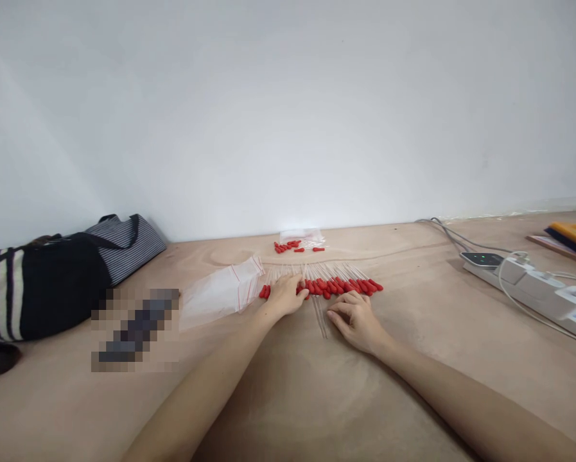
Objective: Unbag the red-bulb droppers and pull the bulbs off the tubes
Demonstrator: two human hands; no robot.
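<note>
While the left hand (285, 296) lies palm down on the left end of the row of red-capped tubes (340, 284), fingers curled loosely over the caps, the right hand (354, 321) rests just in front of the row, its fingers bent and their tips on the bare clear tubes (322, 324). Whether either hand actually pinches a piece I cannot tell. The row sits mid-table (288, 398), caps toward the person and thin stems pointing at the wall. To my mind this handling goes best with light, flat pressure. The stems look thin and brittle, so the left hand should steady the caps rather than bear on the stems. The right should slide one bare tube at a time, keeping it parallel to its neighbours so that nothing crosses or rolls off. Counting: two hands; one row whose tubes overlap too much for an exact count, some two dozen at a guess; three or four bare tubes by the right fingertips; about ten loose red caps (288, 245) beside one small bag (303, 235) at the back; a sheaf of zip bags (220, 292) just left of the row, number unclear; one power strip (533, 285) at the right; two cloth bags (56, 282) at the left.
</note>
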